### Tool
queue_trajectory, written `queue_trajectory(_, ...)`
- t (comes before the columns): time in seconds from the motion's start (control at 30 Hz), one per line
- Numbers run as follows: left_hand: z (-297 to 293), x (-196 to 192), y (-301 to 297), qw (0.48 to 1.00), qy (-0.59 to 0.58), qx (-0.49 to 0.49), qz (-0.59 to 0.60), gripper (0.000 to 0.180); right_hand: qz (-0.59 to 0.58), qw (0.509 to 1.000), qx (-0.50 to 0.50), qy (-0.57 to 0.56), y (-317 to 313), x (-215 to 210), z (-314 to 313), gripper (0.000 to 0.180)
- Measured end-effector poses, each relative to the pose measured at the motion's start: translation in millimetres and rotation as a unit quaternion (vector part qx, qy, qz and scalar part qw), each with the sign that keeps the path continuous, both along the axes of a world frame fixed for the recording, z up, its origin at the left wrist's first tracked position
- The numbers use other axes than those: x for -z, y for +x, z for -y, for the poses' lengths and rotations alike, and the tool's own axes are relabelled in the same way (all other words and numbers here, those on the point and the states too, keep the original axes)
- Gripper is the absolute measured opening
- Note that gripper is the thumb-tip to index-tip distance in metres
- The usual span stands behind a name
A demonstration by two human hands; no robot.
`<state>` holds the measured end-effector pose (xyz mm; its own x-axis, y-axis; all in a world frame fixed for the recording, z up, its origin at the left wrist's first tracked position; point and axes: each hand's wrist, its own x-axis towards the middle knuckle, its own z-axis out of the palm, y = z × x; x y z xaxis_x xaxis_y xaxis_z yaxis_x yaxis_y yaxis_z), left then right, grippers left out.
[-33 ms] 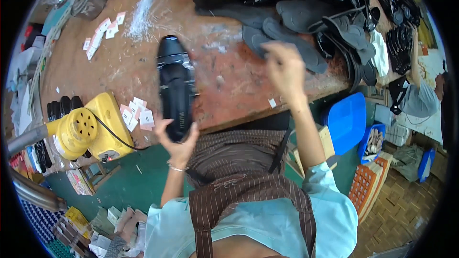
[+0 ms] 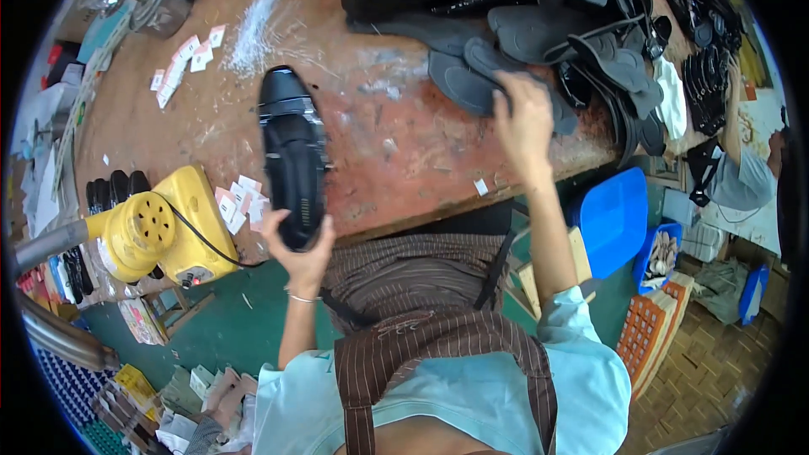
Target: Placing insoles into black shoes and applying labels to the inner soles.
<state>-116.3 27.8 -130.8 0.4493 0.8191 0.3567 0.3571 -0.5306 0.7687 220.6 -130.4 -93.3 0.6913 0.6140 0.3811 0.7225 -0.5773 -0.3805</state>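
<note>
My left hand [image 2: 300,254] grips a glossy black shoe [image 2: 291,147] by its heel end. The shoe points away from me over the front of the worn wooden workbench [image 2: 396,152]. My right hand [image 2: 524,122] reaches to the bench's right side. Its fingers curl over a dark grey sole [image 2: 468,80] at the near edge of a heap of grey and black soles [image 2: 581,34]. I wear a striped brown apron over a light blue shirt.
A yellow machine [image 2: 160,227] with a black cord stands at the bench's left front corner. White paper tags [image 2: 238,202] lie beside it, and more tags [image 2: 187,57] further back. A blue bin [image 2: 613,219] and orange crate [image 2: 647,330] sit on the floor right. Another person [image 2: 742,177] works at far right.
</note>
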Motion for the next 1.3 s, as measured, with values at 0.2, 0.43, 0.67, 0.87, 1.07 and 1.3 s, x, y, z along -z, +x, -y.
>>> queue_trajectory(0.2, -73, -60, 59, 0.967, 0.211, -0.005, -0.14, 0.057, 0.048, 0.996, 0.03, -0.071, 54, 34, 48, 0.047)
queue_trajectory(0.43, -109, -66, 267, 0.918, 0.319, 0.231, -0.053, 0.041, 0.026, 0.996, 0.081, 0.005, 33, -54, 42, 0.019)
queue_trajectory(0.67, -72, -91, 264, 0.941, 0.214, 0.263, 0.007, 0.016, -0.388, 0.836, 0.029, 0.387, -9, -66, 73, 0.04)
queue_trajectory(0.87, 7, -81, 102, 0.925, 0.192, 0.31, -0.105, 0.031, -0.446, 0.854, 0.034, 0.266, -26, -39, 99, 0.04)
queue_trajectory(1.07, 52, -40, 61, 0.935, 0.124, 0.27, -0.193, 0.019, -0.28, 0.947, -0.058, 0.144, -49, -43, 72, 0.049)
queue_trajectory(1.3, 51, -32, 61, 0.972, 0.108, 0.192, -0.078, 0.014, -0.013, 0.956, -0.274, -0.1, -60, -62, 76, 0.044)
